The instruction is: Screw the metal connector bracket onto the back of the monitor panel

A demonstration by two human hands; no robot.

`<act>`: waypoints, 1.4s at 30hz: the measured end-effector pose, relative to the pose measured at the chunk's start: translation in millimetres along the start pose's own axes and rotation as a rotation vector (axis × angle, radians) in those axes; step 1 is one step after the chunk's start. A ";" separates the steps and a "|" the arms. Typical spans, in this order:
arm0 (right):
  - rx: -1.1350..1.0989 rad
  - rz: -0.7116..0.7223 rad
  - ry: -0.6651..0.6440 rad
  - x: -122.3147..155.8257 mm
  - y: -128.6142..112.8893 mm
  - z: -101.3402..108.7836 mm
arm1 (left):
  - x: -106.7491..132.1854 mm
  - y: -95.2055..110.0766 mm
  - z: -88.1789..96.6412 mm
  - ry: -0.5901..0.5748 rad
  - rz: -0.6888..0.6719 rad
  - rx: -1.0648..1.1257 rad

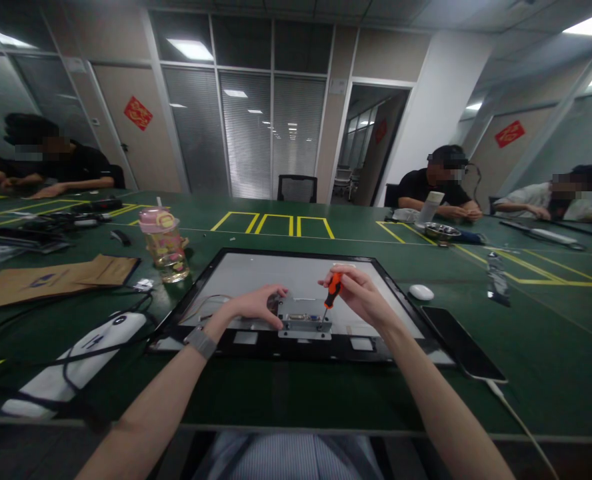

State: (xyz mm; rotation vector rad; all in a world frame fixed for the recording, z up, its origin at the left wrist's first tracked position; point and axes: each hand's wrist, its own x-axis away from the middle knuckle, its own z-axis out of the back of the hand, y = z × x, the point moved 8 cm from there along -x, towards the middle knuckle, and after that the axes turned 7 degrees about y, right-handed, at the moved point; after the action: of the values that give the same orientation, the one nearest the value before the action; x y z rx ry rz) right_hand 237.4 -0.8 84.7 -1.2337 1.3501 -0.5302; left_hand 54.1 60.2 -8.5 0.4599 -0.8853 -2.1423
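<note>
Striped clothing (pixel 296 459) sits below the edge of the green table (pixel 286 393). The right hand (pixel 361 295) clasps an orange screwdriver (pixel 334 291), tip down at the metal bracket (pixel 306 327); the left hand (pixel 256 305) is at its left end, whether gripping I cannot tell. Beyond, tabletop stretches past the panel (pixel 256 270).

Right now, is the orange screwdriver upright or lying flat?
Upright, leaning a little: the screwdriver in the right hand has its handle above its shaft.
</note>
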 end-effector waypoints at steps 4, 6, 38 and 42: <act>0.021 0.053 0.009 -0.6 -5.2 -1.7 | -1.0 -2.7 -1.1 -0.006 -0.001 0.006; 0.038 0.081 0.016 -1.1 -6.9 -1.2 | -1.0 -1.9 -1.0 -0.006 -0.009 0.013; 0.090 0.019 0.119 -0.6 -1.3 11.4 | 2.0 4.5 0.6 -0.008 0.031 0.018; 0.068 0.070 0.097 -0.9 -6.3 7.0 | 0.4 0.0 -0.4 -0.008 0.016 0.013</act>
State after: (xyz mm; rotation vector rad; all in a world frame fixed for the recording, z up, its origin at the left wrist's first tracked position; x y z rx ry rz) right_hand 245.7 0.3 89.0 -1.1135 1.4394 -0.5880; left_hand 54.2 59.7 -8.7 0.4503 -0.9052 -2.1265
